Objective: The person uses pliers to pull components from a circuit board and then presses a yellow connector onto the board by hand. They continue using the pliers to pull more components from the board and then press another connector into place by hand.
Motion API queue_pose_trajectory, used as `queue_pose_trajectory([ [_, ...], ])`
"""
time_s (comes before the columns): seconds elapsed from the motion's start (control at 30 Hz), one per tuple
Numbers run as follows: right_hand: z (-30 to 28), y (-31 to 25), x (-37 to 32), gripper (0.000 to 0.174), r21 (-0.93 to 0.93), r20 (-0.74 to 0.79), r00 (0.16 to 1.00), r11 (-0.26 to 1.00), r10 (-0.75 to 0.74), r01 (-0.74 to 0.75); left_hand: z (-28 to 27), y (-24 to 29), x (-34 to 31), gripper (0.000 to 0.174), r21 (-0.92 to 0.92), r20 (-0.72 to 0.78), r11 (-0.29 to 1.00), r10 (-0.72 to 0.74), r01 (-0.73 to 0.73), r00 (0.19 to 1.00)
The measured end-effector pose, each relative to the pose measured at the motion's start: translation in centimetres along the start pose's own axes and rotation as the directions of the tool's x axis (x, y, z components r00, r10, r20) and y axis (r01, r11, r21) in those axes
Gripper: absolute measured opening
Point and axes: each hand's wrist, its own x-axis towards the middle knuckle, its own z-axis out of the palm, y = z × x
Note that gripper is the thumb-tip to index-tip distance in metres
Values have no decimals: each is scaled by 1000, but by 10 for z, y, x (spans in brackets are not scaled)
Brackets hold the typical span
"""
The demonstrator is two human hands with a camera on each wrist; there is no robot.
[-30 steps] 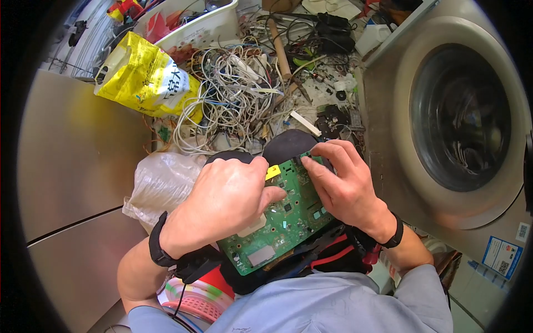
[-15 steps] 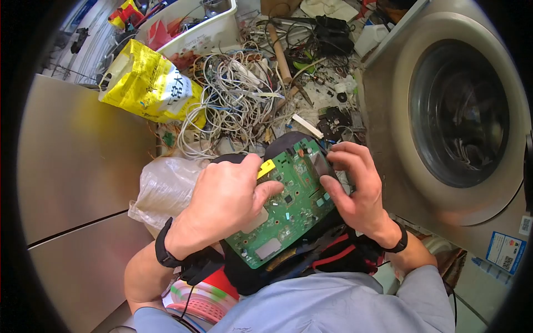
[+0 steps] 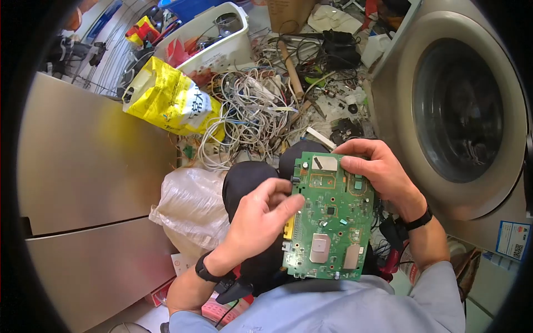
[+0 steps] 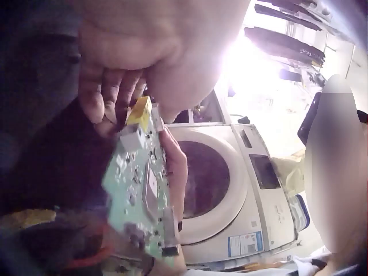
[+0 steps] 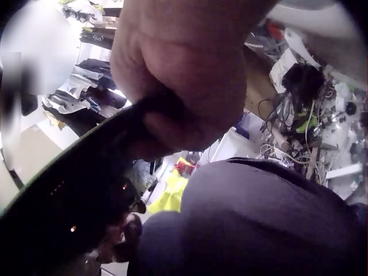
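Observation:
In the head view a green circuit board (image 3: 341, 222) stands lengthwise over the person's lap, its chip side showing, with metal shields and a yellow connector (image 3: 288, 227) along its left edge. The right hand (image 3: 383, 172) grips the upper right corner, thumb on the face and fingers behind. At the left edge is the left hand (image 3: 258, 219), its fingers loosely bent and its thumb overlapping the board in this view. The left wrist view has these fingers just beyond the yellow connector. In the right wrist view the board (image 5: 63, 190) appears dark, its underside in shadow.
A tangle of white cables (image 3: 255, 111) lies on the littered floor ahead, beside a yellow bag (image 3: 166, 100) and a white bin (image 3: 222, 53). A clear plastic bag (image 3: 191, 205) is at the left. On the right stands a washing machine (image 3: 388, 105).
The board has turned from a slant to nearly upright in the view and moved right. The right hand now grips its upper corner. The left hand has drawn back to the board's left edge.

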Motion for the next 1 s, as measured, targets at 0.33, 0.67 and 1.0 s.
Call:
queue_pose_trajectory([
  [0.33, 8, 21, 6, 30, 90, 144, 986, 991, 88, -102, -3, -11, 4, 26, -493, 102, 846, -175, 203, 979],
  [0.67, 11, 24, 11, 28, 153, 198, 954, 955, 223, -255, -7, -23, 9, 21, -671, 172, 689, -215, 274, 961],
  [1.0, 22, 24, 8, 31, 336, 179, 947, 888, 268, -315, -19, -28, 7, 26, -739, 271, 603, -140, 299, 952],
])
